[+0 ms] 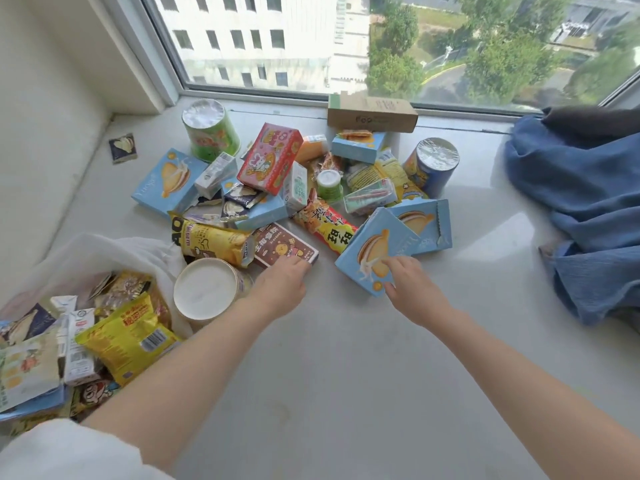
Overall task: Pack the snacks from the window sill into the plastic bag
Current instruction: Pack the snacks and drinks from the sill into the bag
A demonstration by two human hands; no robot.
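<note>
At the far left the plastic bag (pixel 104 251) lies slumped on the window sill (pixel 346 358) with its mouth gaping toward the person, which looks deliberate, since an open mouth lets packets be slid in without lifting the film; it already holds a good many, among them a yellow crisp packet (pixel 128 337) and small cartons; a white-lidded tub (pixel 206 291) sits at its lip, half in, probably just put there.

Right of the tub the left hand (pixel 280 285) reaches to the brown biscuit box (pixel 285 249); its fingers lie over the near edge of the box, but whether they have curled under it I cannot tell; being the nearest item to the bag, it is likely the next to go in.

Beyond lies the main heap of snacks: a green canister (pixel 209 129), a red box (pixel 270 157), a yellow bag (pixel 211 242) and several pale blue boxes, all tumbled loosely together.

Further right the right hand (pixel 412 289) rests on a tilted blue sandwich-biscuit box (pixel 375 251), thumb under the lower corner and fingers on its face, seemingly pinching it to lift; the box leans on an opened twin behind it; a blue canister (pixel 433 164) stands beyond.

At the far right blue cloth (pixel 588 202) is heaped on the sill, apart from the snacks.
</note>
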